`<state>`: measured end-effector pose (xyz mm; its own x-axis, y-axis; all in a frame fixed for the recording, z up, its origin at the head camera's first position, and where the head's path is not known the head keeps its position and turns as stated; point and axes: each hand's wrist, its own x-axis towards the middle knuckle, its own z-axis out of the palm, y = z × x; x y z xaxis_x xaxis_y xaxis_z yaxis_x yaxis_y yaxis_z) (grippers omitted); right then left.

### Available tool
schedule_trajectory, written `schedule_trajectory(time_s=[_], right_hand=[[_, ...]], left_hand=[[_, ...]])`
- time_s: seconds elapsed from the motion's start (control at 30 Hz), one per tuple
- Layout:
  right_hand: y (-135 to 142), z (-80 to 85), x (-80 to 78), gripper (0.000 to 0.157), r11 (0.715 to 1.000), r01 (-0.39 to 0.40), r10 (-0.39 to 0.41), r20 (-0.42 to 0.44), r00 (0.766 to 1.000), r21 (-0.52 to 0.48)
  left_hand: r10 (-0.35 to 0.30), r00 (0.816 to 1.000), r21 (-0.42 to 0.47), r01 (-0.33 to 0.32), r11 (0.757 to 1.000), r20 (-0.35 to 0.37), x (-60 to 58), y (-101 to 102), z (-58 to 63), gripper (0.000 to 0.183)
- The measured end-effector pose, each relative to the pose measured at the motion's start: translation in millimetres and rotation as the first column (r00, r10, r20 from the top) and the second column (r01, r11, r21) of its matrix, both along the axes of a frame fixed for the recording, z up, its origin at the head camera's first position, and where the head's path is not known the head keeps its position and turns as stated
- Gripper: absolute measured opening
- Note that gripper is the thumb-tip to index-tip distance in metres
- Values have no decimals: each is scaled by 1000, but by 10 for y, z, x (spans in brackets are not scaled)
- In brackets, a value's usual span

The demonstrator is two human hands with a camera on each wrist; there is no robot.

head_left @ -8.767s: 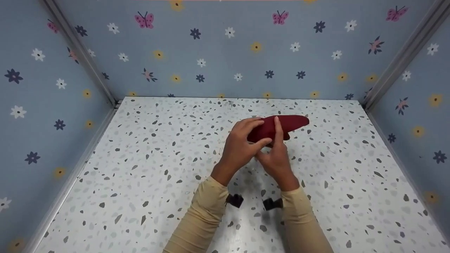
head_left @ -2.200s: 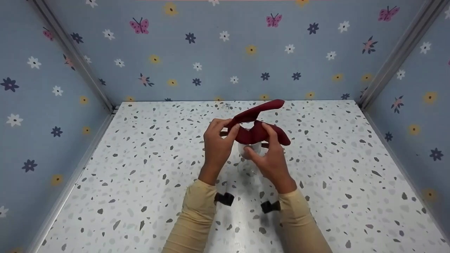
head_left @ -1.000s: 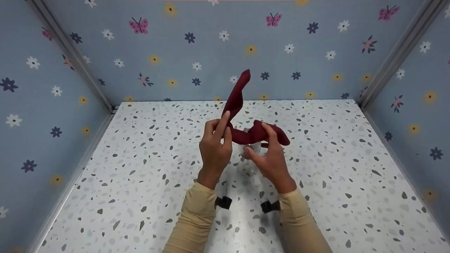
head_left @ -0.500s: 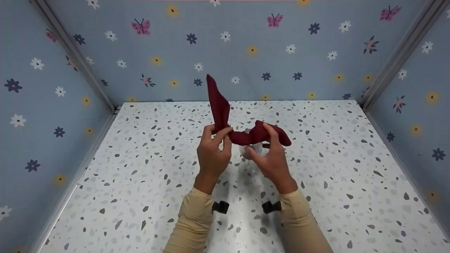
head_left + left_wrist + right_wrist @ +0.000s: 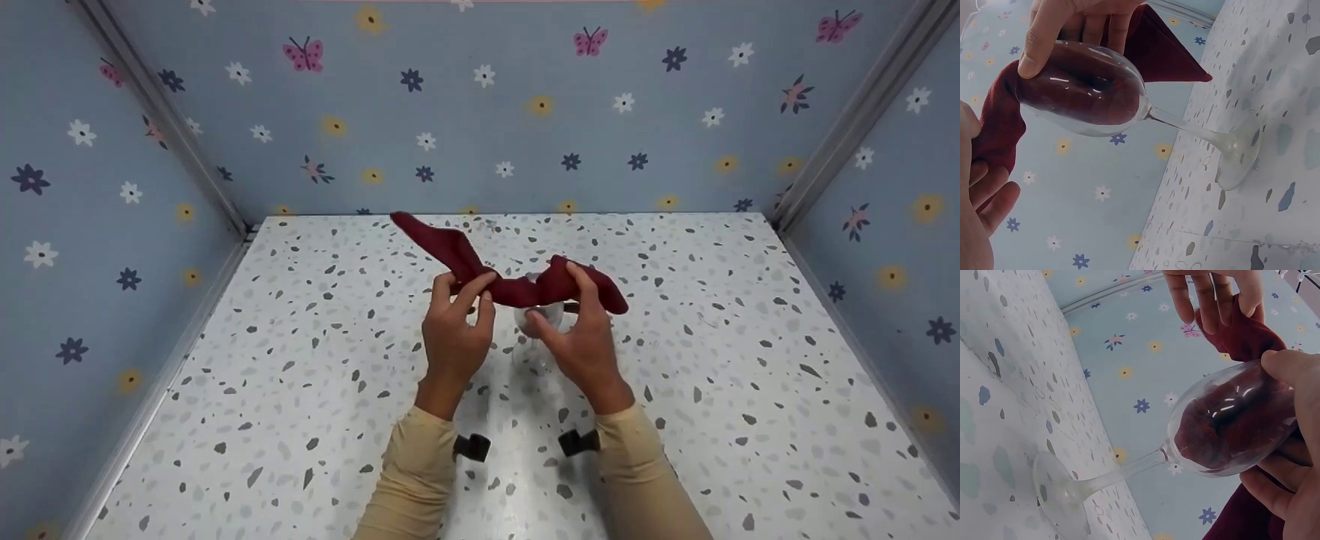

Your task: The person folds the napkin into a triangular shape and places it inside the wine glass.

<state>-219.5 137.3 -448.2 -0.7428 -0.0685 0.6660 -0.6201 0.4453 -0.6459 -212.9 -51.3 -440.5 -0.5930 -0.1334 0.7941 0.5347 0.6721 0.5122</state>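
Observation:
A clear wine glass (image 5: 1089, 126) stands on its foot on the table, its bowl stuffed with a dark red cloth napkin (image 5: 517, 292). Ends of the napkin stick out over the rim on both sides, the left one reaching up and left. My left hand (image 5: 455, 337) pinches the napkin between thumb and fingers, left of the rim. My right hand (image 5: 589, 345) grips the bowl near the rim, thumb on the near side, and a finger lies on the napkin's right part. The glass stem and foot show plainly in both wrist views.
The white speckled table (image 5: 300, 375) is bounded by blue flowered panels (image 5: 480, 112) at the back and sides. Metal posts (image 5: 855, 120) mark the back corners. A black wrist camera (image 5: 472, 448) sits on each forearm.
Earlier both hands held the napkin bunched farther right. Lately its long end has swung from the right, upward, then down to the left, with my left hand. My right hand has stayed nearly still.

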Motion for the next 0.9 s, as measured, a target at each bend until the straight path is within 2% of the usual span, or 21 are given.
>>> schedule_trajectory(time_s=[0.33,0.57,0.9], right_hand=[[-16,-10,-1,82,998,55,-54,-45,998,19],[-11,-29,-21,83,999,45,-44,-77,996,16],[7,-19,-13,84,999,35,-34,-34,999,11]], left_hand=[[-19,999,54,17,998,38,24,23,-90,26],[-30,999,95,26,995,42,18,41,-172,25],[-25,998,156,15,988,65,36,89,-264,22]])
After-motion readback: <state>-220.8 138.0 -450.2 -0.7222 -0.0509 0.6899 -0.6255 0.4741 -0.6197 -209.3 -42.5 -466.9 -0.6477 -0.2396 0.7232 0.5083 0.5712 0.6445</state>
